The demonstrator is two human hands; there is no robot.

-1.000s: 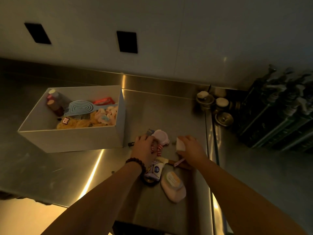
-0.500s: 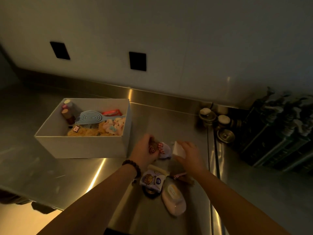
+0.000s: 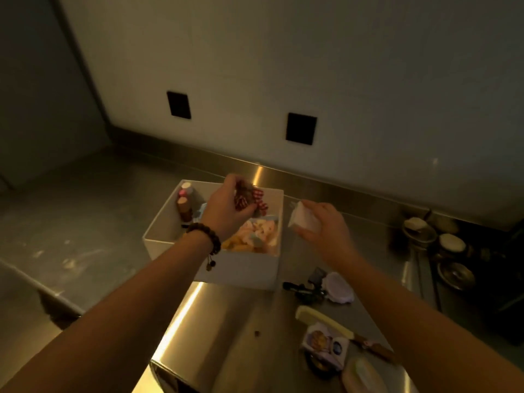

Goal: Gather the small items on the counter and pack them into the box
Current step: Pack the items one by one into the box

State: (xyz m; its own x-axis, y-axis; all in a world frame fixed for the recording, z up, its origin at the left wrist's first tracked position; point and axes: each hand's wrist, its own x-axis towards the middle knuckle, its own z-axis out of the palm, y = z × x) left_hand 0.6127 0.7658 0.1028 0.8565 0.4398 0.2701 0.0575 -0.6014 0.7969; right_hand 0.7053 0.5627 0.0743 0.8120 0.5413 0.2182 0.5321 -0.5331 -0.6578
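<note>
Overhead, left hand (image 3: 231, 207) fingers pinch a red-checked toy (image 3: 249, 200) above the white box (image 3: 241, 269); right hand (image 3: 320, 222) fingers clasp a white block (image 3: 302, 222)

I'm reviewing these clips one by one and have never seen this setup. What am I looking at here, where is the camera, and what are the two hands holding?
There is no machine: a person wears a wide-angle camera on the head, looking down at their own arms over a steel counter. The left hand, with a bead bracelet on its wrist, holds a red-and-white checked item above the open white box, which already has small things in it. The right hand holds a small white block just right of the box. Still lying on the counter: a pale round pouch, a dark clip-like item, a cream comb, a small printed packet and a pale oval case.
</note>
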